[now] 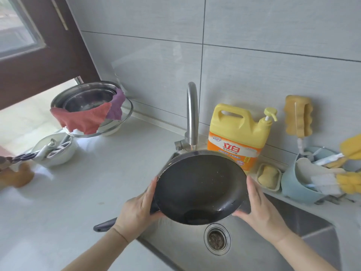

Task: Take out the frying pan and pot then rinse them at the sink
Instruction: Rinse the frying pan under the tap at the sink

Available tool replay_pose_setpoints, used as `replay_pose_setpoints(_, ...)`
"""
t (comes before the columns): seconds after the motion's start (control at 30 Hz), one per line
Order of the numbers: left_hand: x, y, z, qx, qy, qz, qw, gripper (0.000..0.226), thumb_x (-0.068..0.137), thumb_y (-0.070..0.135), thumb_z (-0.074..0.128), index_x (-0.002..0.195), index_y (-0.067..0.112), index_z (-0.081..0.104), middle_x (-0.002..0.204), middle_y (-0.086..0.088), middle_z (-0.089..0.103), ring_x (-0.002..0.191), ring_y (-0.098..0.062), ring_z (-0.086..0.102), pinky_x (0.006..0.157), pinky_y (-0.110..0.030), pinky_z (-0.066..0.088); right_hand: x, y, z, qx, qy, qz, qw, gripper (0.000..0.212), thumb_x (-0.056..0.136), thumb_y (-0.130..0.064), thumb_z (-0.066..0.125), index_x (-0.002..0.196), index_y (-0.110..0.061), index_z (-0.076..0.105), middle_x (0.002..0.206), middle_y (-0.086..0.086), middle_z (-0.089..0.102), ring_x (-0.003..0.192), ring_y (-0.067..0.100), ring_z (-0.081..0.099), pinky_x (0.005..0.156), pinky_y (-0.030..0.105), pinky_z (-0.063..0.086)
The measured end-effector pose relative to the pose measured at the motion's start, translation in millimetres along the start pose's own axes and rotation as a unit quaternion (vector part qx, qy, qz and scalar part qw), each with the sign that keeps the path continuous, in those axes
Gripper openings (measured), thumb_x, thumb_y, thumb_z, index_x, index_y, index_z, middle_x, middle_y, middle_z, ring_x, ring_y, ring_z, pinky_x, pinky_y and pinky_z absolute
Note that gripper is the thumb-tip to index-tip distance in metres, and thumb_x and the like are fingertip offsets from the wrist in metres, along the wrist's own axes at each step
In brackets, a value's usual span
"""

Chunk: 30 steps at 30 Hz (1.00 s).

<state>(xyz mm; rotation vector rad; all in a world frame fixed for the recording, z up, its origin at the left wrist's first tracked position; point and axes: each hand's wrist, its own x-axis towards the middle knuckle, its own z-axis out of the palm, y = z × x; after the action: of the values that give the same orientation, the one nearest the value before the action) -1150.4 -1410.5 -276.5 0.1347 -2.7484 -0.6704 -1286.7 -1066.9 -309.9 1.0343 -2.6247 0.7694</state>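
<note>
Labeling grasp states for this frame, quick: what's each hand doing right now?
Left hand: holding the frying pan at its left rim, fingers along the edge.
Right hand: holding the pan's right rim, tilted over the sink.

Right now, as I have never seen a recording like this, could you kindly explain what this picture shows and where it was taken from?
There is one picture, taken by a wide-angle camera worn on a person's head, looking down at their own bare hands. No machine is involved. The left hand and the right hand hold a round black frying pan by its sides, tilted over the stainless steel sink, under the curved metal tap. The pan's dark handle sticks out to the left. Behind it stands a yellow detergent bottle with a pump. To the right are a pale blue holder of brushes and sponges and a small soap dish. On the white counter to the left sit stacked metal bowls draped with red and purple cloths.
</note>
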Motion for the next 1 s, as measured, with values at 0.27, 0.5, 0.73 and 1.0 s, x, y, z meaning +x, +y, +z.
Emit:
replay_pose_setpoints(0.27,-25,-15,-27,0.012,0.022,-0.018,1.000,0.095,0.086,0.077,0.033,0.156,0.020,0.003,0.060,0.004,0.061,0.042,-0.017,0.055,0.034,-0.022,0.033,27,-29,22,-0.022,-0.039,-0.058,0.997,0.133,0.055,-0.040,0.092,0.152,-0.010,0.007,0.150,0.010,0.025,0.134,0.022,0.033,0.102,0.034,0.033)
replay_pose_setpoints(0.5,-19,-8,-17,0.020,0.015,-0.009,1.000,0.094,0.086,0.079,0.030,0.156,0.023,0.001,0.063,0.005,0.063,0.043,-0.018,0.057,0.033,-0.023,0.034,21,-20,17,-0.016,-0.039,-0.048,0.998,0.139,0.057,-0.037,0.092,0.155,-0.016,-0.005,0.153,0.010,0.022,0.139,0.018,0.030,0.107,0.028,0.030)
replay_pose_setpoints(0.73,12,18,9,0.032,-0.011,0.021,0.999,0.102,0.080,0.075,0.042,0.156,0.016,0.005,0.082,0.001,0.072,0.051,-0.015,0.062,0.037,-0.023,0.037,-9,11,-12,0.002,-0.019,0.023,1.000,0.116,0.068,-0.057,0.067,0.155,-0.014,0.002,0.148,0.019,0.037,0.135,0.026,0.032,0.115,0.012,0.009)
replay_pose_setpoints(1.0,36,44,31,-0.028,-0.026,0.031,0.999,0.111,0.078,0.064,0.059,0.156,0.016,-0.003,0.074,0.007,0.067,0.058,-0.009,0.060,0.044,-0.018,0.040,-34,41,-32,-0.011,0.003,0.064,0.998,0.121,0.061,-0.054,0.064,0.155,-0.019,-0.004,0.142,0.021,0.037,0.128,0.029,0.038,0.113,0.008,0.012)
